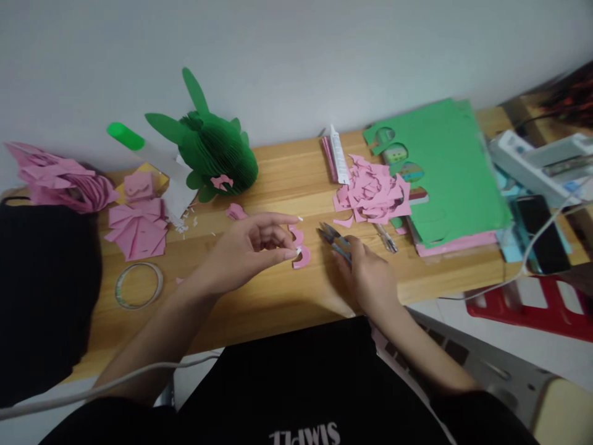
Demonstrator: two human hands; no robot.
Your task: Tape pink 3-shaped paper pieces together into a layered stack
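Note:
My left hand [259,244] is over the middle of the wooden table, thumb and index finger apart. Small white bits show at both fingertips; what they are is too small to tell. Just beside the thumb tip lie curved pink paper pieces [302,258] on the wood. To their right, my right hand [368,272] is closed around small dark-bladed scissors [337,240], whose tips point up and left, slightly parted. Left of centre stands a green honeycomb paper figure [220,154] with long ears and a pink paper bow [222,182].
Pink scraps [370,191], a white tube [339,154] and green sheets [454,173] lie to the right. A tape roll [139,285], glue stick [132,139] and folded pink paper [139,225] are left. A phone [542,235] rests far right.

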